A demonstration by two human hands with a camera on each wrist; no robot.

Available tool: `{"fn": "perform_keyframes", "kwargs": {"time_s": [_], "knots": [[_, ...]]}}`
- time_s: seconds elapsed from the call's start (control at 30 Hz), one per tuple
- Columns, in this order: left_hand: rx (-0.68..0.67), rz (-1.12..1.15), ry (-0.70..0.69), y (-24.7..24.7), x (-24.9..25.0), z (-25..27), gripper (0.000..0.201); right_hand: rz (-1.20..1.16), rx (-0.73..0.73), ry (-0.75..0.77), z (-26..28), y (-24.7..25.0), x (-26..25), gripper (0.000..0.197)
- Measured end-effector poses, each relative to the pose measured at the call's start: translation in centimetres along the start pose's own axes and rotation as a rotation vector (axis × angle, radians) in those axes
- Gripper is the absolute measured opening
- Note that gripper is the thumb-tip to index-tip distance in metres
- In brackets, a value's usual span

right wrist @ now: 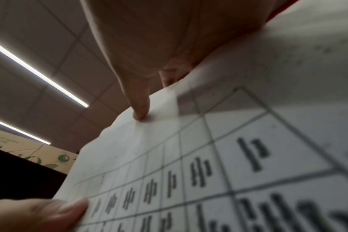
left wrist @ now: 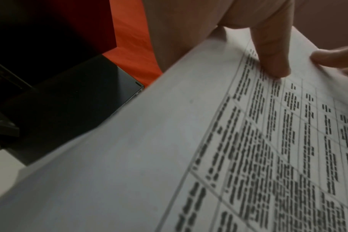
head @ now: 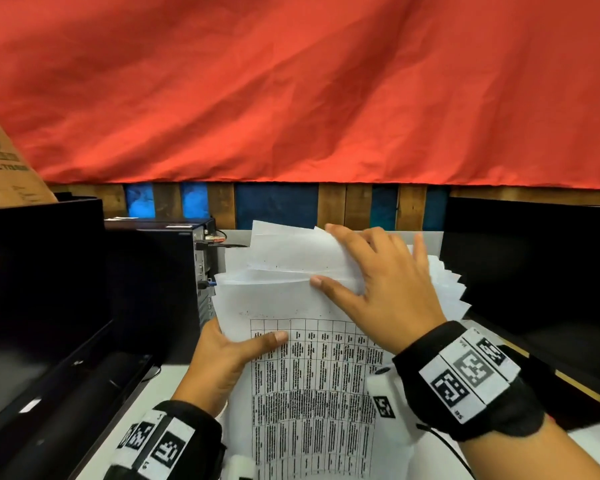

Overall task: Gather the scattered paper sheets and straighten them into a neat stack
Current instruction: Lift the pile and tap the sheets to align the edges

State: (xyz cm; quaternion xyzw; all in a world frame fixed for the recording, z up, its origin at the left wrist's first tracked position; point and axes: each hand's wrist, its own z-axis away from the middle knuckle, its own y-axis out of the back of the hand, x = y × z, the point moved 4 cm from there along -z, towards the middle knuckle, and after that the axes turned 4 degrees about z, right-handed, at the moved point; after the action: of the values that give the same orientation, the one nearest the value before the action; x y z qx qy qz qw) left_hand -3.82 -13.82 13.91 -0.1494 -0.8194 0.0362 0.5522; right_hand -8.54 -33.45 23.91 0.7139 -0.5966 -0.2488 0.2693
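Observation:
A bundle of white paper sheets (head: 291, 299) is held up off the table, and the front sheet carries a printed table of text. My left hand (head: 243, 348) grips its left edge, thumb on the front and fingers hidden behind. My right hand (head: 361, 275) pinches the upper right part, thumb on the front and index finger over the top sheets. Several sheet corners fan out unevenly (head: 447, 282) behind my right hand. In the left wrist view the thumb (left wrist: 272, 55) presses on the printed sheet (left wrist: 169, 141). In the right wrist view the thumb (right wrist: 139, 102) lies on the sheet (right wrist: 228, 157).
Black monitors stand at the left (head: 42, 289) and right (head: 534, 271). A black computer tower (head: 167, 265) is close to the left of the papers. The white table (head: 142, 396) lies below. A red cloth (head: 291, 88) hangs behind, and a cardboard box (head: 4, 161) is at the far left.

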Motion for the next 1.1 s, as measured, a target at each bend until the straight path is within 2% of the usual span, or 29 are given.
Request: {"fn": "perform_keyframes", "kwargs": {"time_s": [0.1,0.17,0.23,0.27,0.3,0.37,0.43,0.5,0.57,0.63,0.77,0.83,0.93,1.03,1.1], "knots": [[0.019,0.015,-0.029,-0.2,0.1,0.1,0.043,-0.060,0.058,0.114,0.0,0.3,-1.0,0.059],[0.053,0.028,-0.058,0.1,0.1,0.3,0.039,-0.074,0.130,0.100,-0.1,0.9,-0.2,0.063],[0.091,0.059,-0.077,0.7,0.2,0.4,0.034,-0.124,0.288,-0.074,0.5,2.0,2.6,0.081],[0.105,0.081,-0.079,1.2,0.2,0.4,0.034,-0.218,0.327,-0.198,1.4,2.2,4.5,0.095],[0.116,0.099,-0.080,1.5,0.4,0.4,0.036,-0.387,0.293,-0.316,2.4,1.7,6.4,0.111],[0.127,0.133,-0.086,2.1,1.0,0.3,0.040,-0.789,0.023,-0.497,5.0,-1.2,9.1,0.135],[0.107,0.180,-0.087,2.1,1.6,0.1,0.039,-0.993,-0.307,-0.507,7.4,-4.8,9.7,0.140],[0.072,0.221,-0.079,1.6,2.2,-0.3,0.039,-1.123,-0.550,-0.474,9.3,-7.5,8.8,0.124],[0.060,0.247,-0.077,1.0,2.5,-0.8,0.039,-1.197,-0.650,-0.481,10.3,-8.8,7.4,0.088],[0.077,0.237,-0.110,0.5,2.9,-1.0,0.037,-1.241,-0.572,-0.506,10.4,-9.2,6.4,0.064],[0.092,0.105,-0.223,-0.4,3.8,-0.7,0.035,-1.302,-0.235,-0.651,9.5,-9.5,6.3,0.037],[0.038,0.029,-0.196,-0.6,3.2,-0.2,0.036,-1.363,-0.159,-0.689,9.3,-9.4,6.2,0.033],[-0.011,-0.153,-0.056,-0.5,0.4,0.9,0.040,-1.419,-0.067,-0.711,9.1,-8.9,6.2,0.029],[0.071,-0.221,-0.028,-0.4,-1.8,1.9,0.036,-1.316,-0.033,-0.682,9.4,-9.1,6.2,0.030],[0.122,-0.188,-0.043,-0.7,-2.1,2.3,0.040,-1.257,-0.019,-0.681,9.6,-9.1,6.5,0.043]]}}
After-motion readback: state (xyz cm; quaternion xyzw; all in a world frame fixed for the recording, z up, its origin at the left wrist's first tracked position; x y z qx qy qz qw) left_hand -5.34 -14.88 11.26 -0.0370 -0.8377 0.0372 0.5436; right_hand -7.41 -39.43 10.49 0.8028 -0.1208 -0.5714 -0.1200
